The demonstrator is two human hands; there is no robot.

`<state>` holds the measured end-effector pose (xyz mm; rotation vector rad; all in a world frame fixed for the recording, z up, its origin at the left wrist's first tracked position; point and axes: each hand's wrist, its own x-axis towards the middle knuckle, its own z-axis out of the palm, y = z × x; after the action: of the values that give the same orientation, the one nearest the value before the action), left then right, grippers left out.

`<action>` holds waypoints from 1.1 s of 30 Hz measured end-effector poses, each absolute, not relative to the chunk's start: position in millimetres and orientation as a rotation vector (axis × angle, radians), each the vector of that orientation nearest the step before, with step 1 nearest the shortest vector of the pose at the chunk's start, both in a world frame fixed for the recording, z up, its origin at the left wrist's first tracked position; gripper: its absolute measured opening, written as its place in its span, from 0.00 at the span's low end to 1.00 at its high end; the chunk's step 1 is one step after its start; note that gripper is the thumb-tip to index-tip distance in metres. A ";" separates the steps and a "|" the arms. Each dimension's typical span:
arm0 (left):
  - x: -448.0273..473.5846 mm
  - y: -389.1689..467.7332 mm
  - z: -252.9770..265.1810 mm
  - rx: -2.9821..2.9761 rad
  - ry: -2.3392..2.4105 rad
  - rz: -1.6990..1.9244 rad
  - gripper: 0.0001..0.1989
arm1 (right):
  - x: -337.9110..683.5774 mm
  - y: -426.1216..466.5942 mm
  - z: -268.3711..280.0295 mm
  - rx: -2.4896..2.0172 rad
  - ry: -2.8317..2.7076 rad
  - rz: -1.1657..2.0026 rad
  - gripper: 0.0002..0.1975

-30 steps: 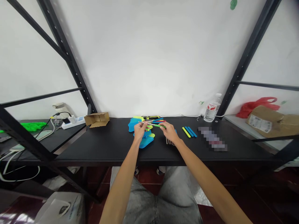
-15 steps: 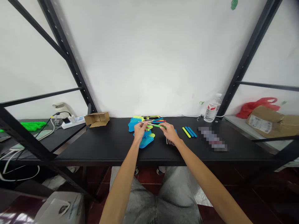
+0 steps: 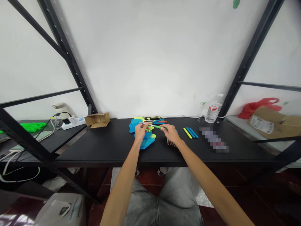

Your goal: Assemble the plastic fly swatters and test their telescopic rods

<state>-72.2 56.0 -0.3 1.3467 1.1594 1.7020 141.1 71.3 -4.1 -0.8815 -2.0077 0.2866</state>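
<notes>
Between my hands, just above the table, is a slim metal rod with a green handle (image 3: pixel 158 126), held roughly level. My left hand (image 3: pixel 141 130) is closed on its metal part. The fingers of my right hand (image 3: pixel 170 133) are closed round the green handle. Under and behind my left hand lie blue perforated fly-swatter heads (image 3: pixel 147 143), with a yellow perforated piece (image 3: pixel 153 136) among them. Several metal rods (image 3: pixel 171 143) lie beneath my right hand, which partly hides them. Behind my hands are blue and red handles (image 3: pixel 159 120) and a black-and-yellow tool (image 3: pixel 152 118).
Right of my right hand lie a yellow handle (image 3: pixel 187 133) and two blue handles (image 3: pixel 193 132). A water bottle (image 3: pixel 213 109) stands at the back right, near a blurred-out object (image 3: pixel 214 140). An open cardboard box (image 3: pixel 97 120) sits at the back left. Black rack posts (image 3: pixel 251 56) rise at both sides.
Almost nothing differs. Both hands keep their hold on the rod and green handle, in nearly the same place.
</notes>
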 end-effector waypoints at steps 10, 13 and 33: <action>-72.0 56.7 0.3 1.354 1.144 1.716 0.21 | 141.6 65.9 -1.0 -0.909 -1.970 0.380 0.15; -71.7 55.8 1.1 1.373 1.136 1.705 0.21 | 141.8 65.6 -1.2 -0.906 -1.962 0.381 0.16; -60.5 41.8 5.1 1.678 1.387 1.676 0.18 | 136.7 61.5 -1.6 -0.967 -2.003 0.250 0.15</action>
<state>-60.5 41.8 5.1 1.6778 1.3866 1.6763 136.7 61.5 -1.6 -0.9671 -2.0031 0.2495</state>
